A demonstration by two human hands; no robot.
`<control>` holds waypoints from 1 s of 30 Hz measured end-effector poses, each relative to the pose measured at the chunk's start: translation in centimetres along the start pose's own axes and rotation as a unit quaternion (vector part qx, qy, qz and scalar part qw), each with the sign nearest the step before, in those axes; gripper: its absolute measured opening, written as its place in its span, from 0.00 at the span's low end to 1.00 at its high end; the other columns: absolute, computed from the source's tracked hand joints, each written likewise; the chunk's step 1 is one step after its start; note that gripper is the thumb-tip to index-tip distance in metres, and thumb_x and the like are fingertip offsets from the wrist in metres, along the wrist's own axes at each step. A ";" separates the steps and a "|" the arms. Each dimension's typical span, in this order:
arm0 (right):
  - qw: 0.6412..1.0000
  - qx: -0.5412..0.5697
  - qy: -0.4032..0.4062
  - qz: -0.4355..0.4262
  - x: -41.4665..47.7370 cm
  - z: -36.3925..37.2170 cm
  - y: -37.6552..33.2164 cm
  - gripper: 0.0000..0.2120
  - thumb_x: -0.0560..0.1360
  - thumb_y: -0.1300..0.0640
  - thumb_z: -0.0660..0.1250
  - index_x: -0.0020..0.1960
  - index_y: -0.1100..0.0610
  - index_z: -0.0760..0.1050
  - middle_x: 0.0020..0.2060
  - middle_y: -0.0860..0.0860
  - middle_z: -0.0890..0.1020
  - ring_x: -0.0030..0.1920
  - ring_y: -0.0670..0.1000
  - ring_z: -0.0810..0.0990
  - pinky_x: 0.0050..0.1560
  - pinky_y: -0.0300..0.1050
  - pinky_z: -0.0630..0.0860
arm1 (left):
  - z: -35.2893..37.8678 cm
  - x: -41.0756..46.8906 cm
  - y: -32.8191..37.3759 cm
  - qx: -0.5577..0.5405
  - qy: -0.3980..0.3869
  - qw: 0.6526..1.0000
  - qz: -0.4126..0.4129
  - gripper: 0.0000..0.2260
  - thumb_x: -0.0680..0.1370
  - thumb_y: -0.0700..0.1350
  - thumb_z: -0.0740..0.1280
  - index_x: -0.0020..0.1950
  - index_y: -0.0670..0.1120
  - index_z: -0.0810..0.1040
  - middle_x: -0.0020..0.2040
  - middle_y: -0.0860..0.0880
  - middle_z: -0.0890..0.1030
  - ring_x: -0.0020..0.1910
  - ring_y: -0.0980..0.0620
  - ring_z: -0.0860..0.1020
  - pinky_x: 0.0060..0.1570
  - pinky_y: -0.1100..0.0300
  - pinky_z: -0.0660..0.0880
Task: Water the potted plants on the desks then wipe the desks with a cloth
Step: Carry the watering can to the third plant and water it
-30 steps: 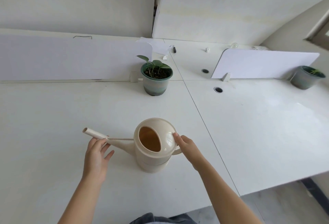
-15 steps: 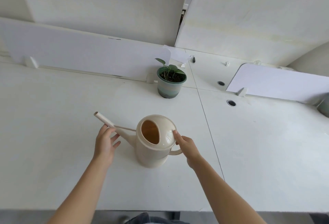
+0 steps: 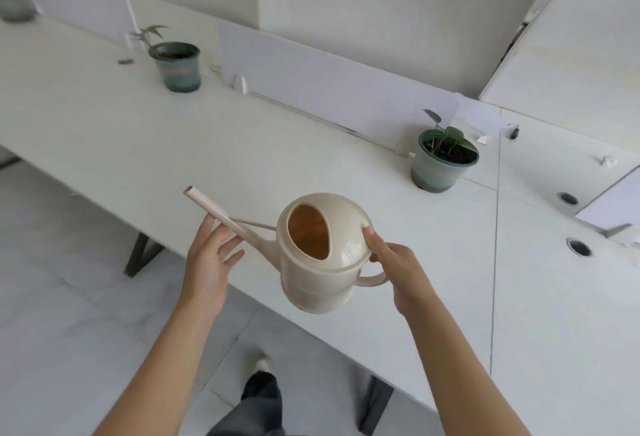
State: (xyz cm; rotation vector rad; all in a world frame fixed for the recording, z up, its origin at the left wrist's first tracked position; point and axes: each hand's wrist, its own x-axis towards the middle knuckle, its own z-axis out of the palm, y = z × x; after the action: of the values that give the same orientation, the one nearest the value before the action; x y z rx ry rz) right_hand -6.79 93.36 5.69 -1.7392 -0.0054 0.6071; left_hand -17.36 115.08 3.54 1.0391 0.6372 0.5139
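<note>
Two hands carrying watering can (image 3: 322, 255) in air over desk (image 3: 242, 158) front edge. Potted plant (image 3: 180, 66) standing at 10 o'clock from can, near divider (image 3: 329, 89). Left hand (image 3: 211, 255), fingers straight and spread, propping spout (image 3: 221, 214) from below. Right hand (image 3: 398, 262) wrapping handle (image 3: 372, 279), thumb pressing dome. Second potted plant (image 3: 440, 162) sitting at 2 o'clock. Likely risks: can tipping spout-down mid-carry, water slopping onto desk or floor (image 3: 69, 297); loose left-hand support letting spout swing.

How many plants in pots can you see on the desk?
2 for sure: the right pot by the end of the divider, and the left pot farther along the desk. A blurry shape at the top left may be a third.
</note>
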 end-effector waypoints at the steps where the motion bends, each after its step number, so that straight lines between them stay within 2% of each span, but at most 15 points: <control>1: 1.000 -0.009 -0.016 -0.001 -0.4 0.9 -0.3 0.37 0.70 0.39 0.64 0.55 0.75 0.72 0.52 0.58 0.79 0.52 0.52 0.74 0.55 0.43 0.65 | -1.0 -0.5 0.4 -0.001 0.014 1.000 0.010 0.19 0.79 0.42 0.58 0.70 0.53 0.65 0.57 0.53 0.77 0.57 0.50 0.76 0.56 0.53 0.70; 3: 0.998 -0.016 -0.057 -0.005 -0.9 2.6 -0.7 0.35 0.70 0.39 0.64 0.55 0.73 0.74 0.53 0.56 0.80 0.52 0.49 0.76 0.56 0.44 0.64 | -3.0 -1.5 1.2 0.001 0.033 0.999 0.032 0.19 0.80 0.42 0.57 0.71 0.53 0.66 0.56 0.54 0.78 0.56 0.52 0.77 0.56 0.54 0.70; 5: 0.996 -0.012 -0.094 0.002 -1.5 4.5 -1.0 0.30 0.71 0.41 0.64 0.51 0.70 0.76 0.47 0.52 0.80 0.48 0.44 0.75 0.56 0.44 0.62 | -4.8 -2.4 2.0 0.010 0.043 0.998 0.054 0.18 0.80 0.42 0.56 0.68 0.53 0.69 0.57 0.54 0.79 0.54 0.53 0.77 0.53 0.56 0.70; 7: 0.993 -0.009 -0.120 -0.002 -2.1 6.3 -1.2 0.24 0.71 0.41 0.64 0.46 0.65 0.77 0.43 0.50 0.79 0.48 0.45 0.75 0.57 0.44 0.62 | -6.5 -3.0 2.9 0.006 0.068 0.995 0.072 0.15 0.80 0.41 0.55 0.62 0.54 0.73 0.57 0.52 0.78 0.53 0.52 0.77 0.54 0.55 0.69; 9: 0.989 -0.011 -0.145 -0.010 -2.7 8.3 -1.6 0.20 0.73 0.42 0.63 0.40 0.60 0.76 0.38 0.47 0.79 0.48 0.48 0.74 0.58 0.44 0.62 | -8.3 -3.2 3.9 -0.007 0.097 0.992 0.080 0.14 0.80 0.41 0.55 0.55 0.56 0.75 0.52 0.53 0.80 0.51 0.52 0.77 0.58 0.52 0.68; 12: 0.988 -0.010 -0.150 -0.017 -3.0 11.6 -2.5 0.19 0.76 0.47 0.60 0.31 0.56 0.75 0.25 0.41 0.77 0.40 0.44 0.74 0.55 0.43 0.63 | -11.4 -2.6 5.5 -0.017 0.121 0.989 0.085 0.14 0.79 0.40 0.56 0.51 0.58 0.75 0.39 0.60 0.83 0.49 0.51 0.77 0.58 0.52 0.68; 15: 0.988 -0.006 -0.149 -0.028 -3.1 15.5 -3.5 0.19 0.77 0.48 0.59 0.30 0.54 0.74 0.29 0.46 0.74 0.38 0.44 0.73 0.45 0.40 0.66 | -14.6 -1.8 7.4 -0.022 0.131 0.986 0.100 0.13 0.79 0.41 0.56 0.59 0.56 0.71 0.36 0.62 0.83 0.48 0.53 0.78 0.53 0.55 0.70; 18: 0.987 -0.005 -0.155 -0.029 -3.1 19.7 -3.8 0.17 0.75 0.48 0.62 0.30 0.53 0.74 0.31 0.47 0.73 0.39 0.46 0.72 0.46 0.42 0.64 | -18.2 -1.1 9.8 0.000 0.122 0.987 0.108 0.16 0.80 0.40 0.55 0.65 0.55 0.66 0.36 0.63 0.84 0.43 0.58 0.81 0.48 0.58 0.71; 20: 0.987 -0.009 -0.158 -0.031 -3.2 22.6 -4.1 0.17 0.74 0.47 0.63 0.28 0.51 0.75 0.29 0.45 0.74 0.39 0.47 0.71 0.50 0.44 0.63 | -21.0 -0.6 11.4 0.008 0.121 0.987 0.108 0.18 0.80 0.40 0.55 0.68 0.54 0.64 0.40 0.60 0.84 0.46 0.56 0.80 0.51 0.56 0.71; 23: 0.986 0.004 -0.166 -0.027 -3.0 27.1 -4.7 0.15 0.73 0.47 0.63 0.29 0.49 0.78 0.29 0.44 0.74 0.40 0.48 0.71 0.51 0.45 0.62 | -25.2 0.8 13.8 0.019 0.120 0.988 0.100 0.21 0.80 0.40 0.55 0.73 0.50 0.61 0.49 0.57 0.79 0.53 0.51 0.77 0.57 0.53 0.68; 27: 0.981 0.028 -0.186 -0.038 -2.7 32.8 -5.8 0.15 0.76 0.51 0.61 0.32 0.50 0.78 0.25 0.43 0.77 0.39 0.45 0.75 0.45 0.41 0.65 | -30.1 2.7 16.6 0.036 0.114 0.987 0.109 0.22 0.80 0.41 0.56 0.74 0.50 0.59 0.52 0.58 0.78 0.54 0.52 0.77 0.57 0.53 0.68; 30: 0.980 0.031 -0.195 -0.028 -2.0 35.8 -6.2 0.16 0.76 0.50 0.60 0.32 0.51 0.78 0.25 0.44 0.78 0.39 0.46 0.75 0.49 0.42 0.66 | -32.5 4.3 17.7 0.030 0.115 0.988 0.103 0.22 0.80 0.41 0.56 0.73 0.51 0.60 0.53 0.58 0.78 0.58 0.49 0.76 0.57 0.53 0.68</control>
State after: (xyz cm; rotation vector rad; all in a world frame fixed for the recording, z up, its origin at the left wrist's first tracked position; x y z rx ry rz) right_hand -20.82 126.89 7.47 -1.5322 -0.3047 0.8884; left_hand -38.55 145.52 6.83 1.1189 0.7569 0.8067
